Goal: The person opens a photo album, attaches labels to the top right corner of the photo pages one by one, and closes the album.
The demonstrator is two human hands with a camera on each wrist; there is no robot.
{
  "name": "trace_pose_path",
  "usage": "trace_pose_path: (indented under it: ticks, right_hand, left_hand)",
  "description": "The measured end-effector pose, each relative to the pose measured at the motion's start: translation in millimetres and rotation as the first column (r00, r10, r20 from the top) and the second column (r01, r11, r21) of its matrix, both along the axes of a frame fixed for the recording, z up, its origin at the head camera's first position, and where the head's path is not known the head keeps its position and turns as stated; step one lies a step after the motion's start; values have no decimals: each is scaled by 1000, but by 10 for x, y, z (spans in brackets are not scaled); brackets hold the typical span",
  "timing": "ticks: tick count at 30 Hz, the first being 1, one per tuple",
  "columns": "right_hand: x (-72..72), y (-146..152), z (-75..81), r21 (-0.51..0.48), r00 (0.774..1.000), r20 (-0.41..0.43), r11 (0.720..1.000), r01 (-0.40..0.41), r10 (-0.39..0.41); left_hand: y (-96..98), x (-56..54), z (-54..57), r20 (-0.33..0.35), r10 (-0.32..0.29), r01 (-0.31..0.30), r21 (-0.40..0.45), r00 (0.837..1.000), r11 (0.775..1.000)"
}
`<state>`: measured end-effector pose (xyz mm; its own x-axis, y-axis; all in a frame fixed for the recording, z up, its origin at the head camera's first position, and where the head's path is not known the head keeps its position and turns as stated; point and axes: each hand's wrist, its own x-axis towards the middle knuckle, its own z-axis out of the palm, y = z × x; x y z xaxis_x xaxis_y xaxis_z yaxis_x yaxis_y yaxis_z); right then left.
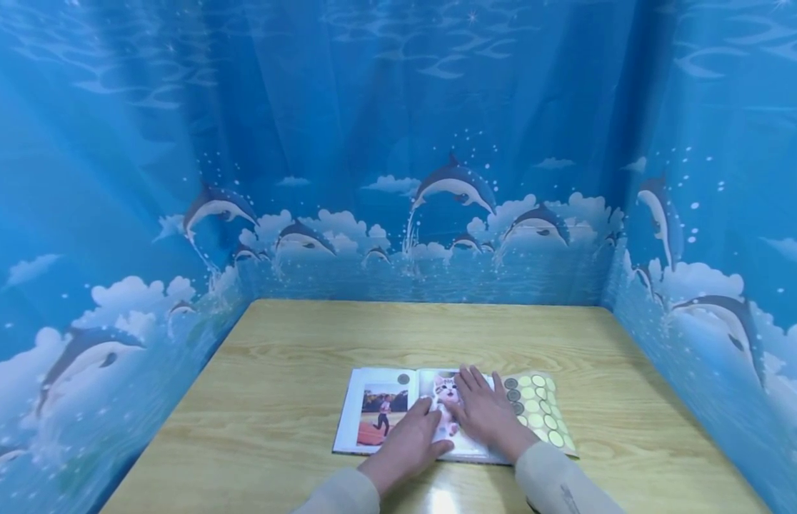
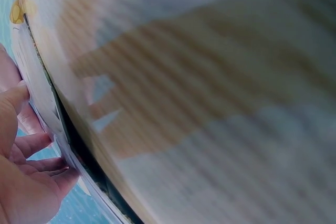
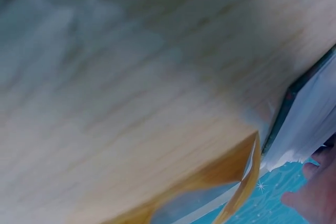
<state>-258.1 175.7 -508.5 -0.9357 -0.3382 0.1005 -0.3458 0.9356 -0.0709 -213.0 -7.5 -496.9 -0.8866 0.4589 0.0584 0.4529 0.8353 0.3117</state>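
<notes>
An open photo album [image 1: 348, 421] lies on the table. Its left page carries a photo of a runner [image 1: 376, 410] and a dark round sticker [image 1: 403, 379]; the right page shows a kitten picture [image 1: 445, 390]. My left hand [image 1: 408, 444] rests over the lower part of the kitten page, near the fold. Spread flat, my right hand [image 1: 487, 414] touches that page's right side, covering part of the picture. In the left wrist view, the fingers [image 2: 39, 166] lie loosely against the page. The right wrist view catches the album's edge [image 3: 310, 114] and part of the right hand [image 3: 317, 190].
Right beside the album is a sheet of round stickers [image 1: 536, 403], mostly yellow with several dark ones. Its yellowish edge [image 3: 231, 169] curls up in the right wrist view. Around the wooden table [image 1: 276, 385] hangs a blue dolphin-print curtain [image 1: 347, 178] on three sides.
</notes>
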Motion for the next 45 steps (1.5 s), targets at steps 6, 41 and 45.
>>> trace_pose_path:
  ticks: [6, 41, 45]
  right_hand:
    - [6, 13, -26, -13, 1000, -7, 1000, 1, -1]
    - [236, 191, 33, -117, 988, 54, 981, 153, -147]
    - [272, 173, 36, -111, 988, 48, 982, 155, -150]
  left_hand:
    - [5, 7, 3, 19, 13, -13, 4, 1000, 1000]
    - [2, -8, 14, -13, -8, 9, 48, 1000, 999]
    - [-11, -22, 3, -2, -11, 11, 86, 1000, 996]
